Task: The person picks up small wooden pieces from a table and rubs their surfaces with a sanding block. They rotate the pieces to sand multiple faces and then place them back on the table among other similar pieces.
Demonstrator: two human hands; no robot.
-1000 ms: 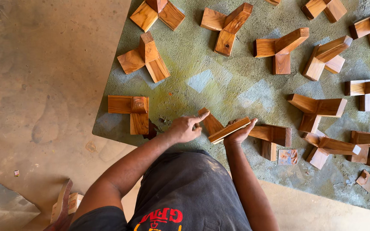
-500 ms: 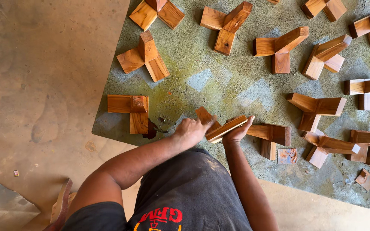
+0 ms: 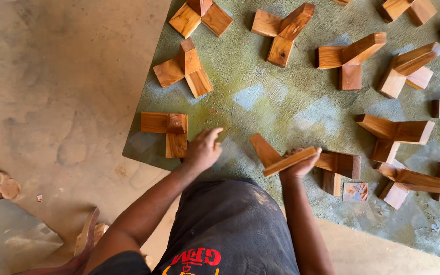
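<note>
Under right hand (image 3: 297,164), wooden bracket (image 3: 276,155)

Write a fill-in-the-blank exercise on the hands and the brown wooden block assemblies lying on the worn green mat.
1. The right hand grips a long brown wooden piece, while the left hand holds ____.
2. The brown wooden block assemblies lie on a worn mat whose colour is ____.
3. The left hand hovers beside an L-shaped wooden assembly at the mat's ____ edge.

Missing words: nothing; green; left
</note>
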